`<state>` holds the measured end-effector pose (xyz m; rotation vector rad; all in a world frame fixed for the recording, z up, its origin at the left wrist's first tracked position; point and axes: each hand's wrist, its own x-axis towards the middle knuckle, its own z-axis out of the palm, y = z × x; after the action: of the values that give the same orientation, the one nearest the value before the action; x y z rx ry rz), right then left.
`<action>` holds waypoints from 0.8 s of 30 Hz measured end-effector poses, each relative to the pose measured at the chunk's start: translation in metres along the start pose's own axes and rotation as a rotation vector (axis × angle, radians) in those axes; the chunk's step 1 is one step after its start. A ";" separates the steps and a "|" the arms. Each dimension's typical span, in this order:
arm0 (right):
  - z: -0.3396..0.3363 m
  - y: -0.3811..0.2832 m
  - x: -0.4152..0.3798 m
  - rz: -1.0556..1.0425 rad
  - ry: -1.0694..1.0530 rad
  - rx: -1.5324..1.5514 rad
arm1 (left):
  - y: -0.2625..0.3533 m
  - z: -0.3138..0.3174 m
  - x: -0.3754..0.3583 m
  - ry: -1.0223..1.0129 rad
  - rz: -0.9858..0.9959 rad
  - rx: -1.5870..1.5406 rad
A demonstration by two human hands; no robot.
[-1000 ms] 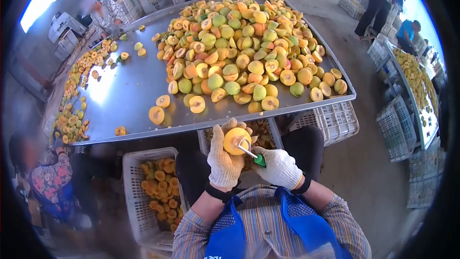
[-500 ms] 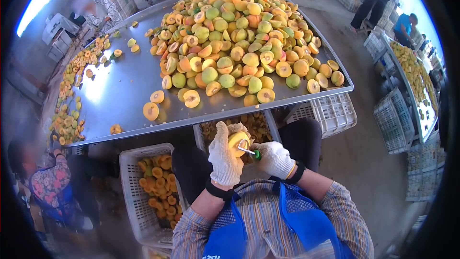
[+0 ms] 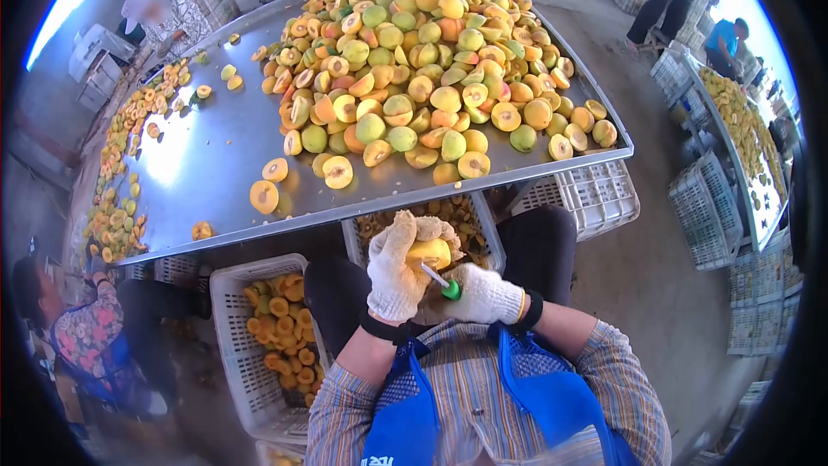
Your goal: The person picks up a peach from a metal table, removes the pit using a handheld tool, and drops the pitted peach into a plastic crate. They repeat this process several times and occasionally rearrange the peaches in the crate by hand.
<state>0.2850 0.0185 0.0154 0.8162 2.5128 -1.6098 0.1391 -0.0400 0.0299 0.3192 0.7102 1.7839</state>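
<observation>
My left hand (image 3: pixel 398 272), in a white knitted glove, is wrapped round a yellow fruit half (image 3: pixel 427 254) above a crate in front of my lap. My right hand (image 3: pixel 485 293), gloved too, grips a green-handled tool (image 3: pixel 450 290). The metal end of that tool meets the near side of the fruit; its tip is hidden there. Beyond my hands, halved fruits (image 3: pixel 397 108) lie heaped on a metal table (image 3: pixel 207 181).
Below the table edge is a crate of fruit pieces (image 3: pixel 490 229). A white crate (image 3: pixel 226 328) with fruit halves stands at left, another crate (image 3: pixel 604 198) at right. Co-workers sit at far left (image 3: pixel 95 328) and back left (image 3: pixel 177 22). A second fruit table (image 3: pixel 772 181) stands at right.
The fruit half has turned in my left hand, so its cut face no longer shows. My right hand has shifted slightly left and down with the tool, now angled more steeply.
</observation>
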 end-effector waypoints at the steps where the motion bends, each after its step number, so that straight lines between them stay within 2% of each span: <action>1: -0.005 0.001 0.005 0.062 0.082 -0.128 | 0.000 -0.004 0.003 0.054 0.029 0.157; 2: -0.010 0.002 0.009 0.125 0.165 -0.256 | 0.000 -0.006 0.006 0.107 0.056 0.316; 4: -0.012 0.005 0.011 0.050 0.138 -0.359 | -0.002 -0.005 0.007 0.163 0.105 0.408; 6: 0.005 0.019 0.014 0.059 -0.057 -0.093 | 0.002 -0.007 0.007 0.044 0.112 0.476; 7: 0.011 0.020 0.013 -0.098 -0.118 0.203 | 0.001 -0.008 0.007 0.047 0.112 0.475; 8: 0.022 0.019 0.016 -0.256 -0.035 0.295 | -0.001 -0.007 0.007 -0.003 0.043 0.215; 9: 0.022 0.021 0.016 -0.334 0.092 0.114 | -0.003 -0.008 0.005 -0.050 -0.028 -0.045; 10: 0.021 0.024 0.016 -0.410 0.221 -0.067 | -0.006 -0.012 0.006 -0.045 -0.033 -0.043; 12: -0.003 0.006 0.016 0.039 0.069 -0.499 | -0.010 -0.017 0.010 0.018 -0.019 0.047; 13: -0.014 0.008 0.019 0.005 -0.041 -0.509 | -0.005 -0.017 0.010 0.030 -0.012 0.196; 14: -0.011 0.018 0.020 0.005 -0.043 -0.514 | -0.002 -0.019 0.012 0.030 -0.009 0.191; 16: 0.011 0.041 0.021 -0.334 0.043 0.044 | 0.002 -0.025 0.015 -0.287 -0.111 0.083; 17: 0.020 0.032 0.022 -0.395 -0.178 0.541 | 0.001 -0.023 0.012 -0.382 -0.143 -0.106; 18: 0.016 0.028 0.020 -0.153 -0.364 0.400 | -0.001 -0.021 0.013 -0.383 -0.134 -0.106; 20: 0.004 0.007 0.016 0.067 -0.431 0.493 | 0.001 -0.015 0.016 0.032 -0.067 -0.166; 21: 0.006 0.012 0.019 0.061 -0.433 0.489 | 0.005 -0.030 0.023 0.179 -0.005 -0.132; 22: 0.011 0.022 0.019 0.043 -0.337 0.465 | 0.013 -0.051 0.026 0.289 0.046 -0.098; 23: 0.011 0.027 0.022 0.022 -0.239 0.439 | 0.027 -0.074 0.023 0.320 0.100 -0.119; 24: -0.012 0.002 0.023 0.334 -0.239 0.052 | 0.041 -0.094 0.015 0.480 0.218 0.013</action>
<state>0.2691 0.0390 0.0120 0.9275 2.0544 -1.5593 0.0513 -0.0625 -0.0206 -0.0318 1.0550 2.0912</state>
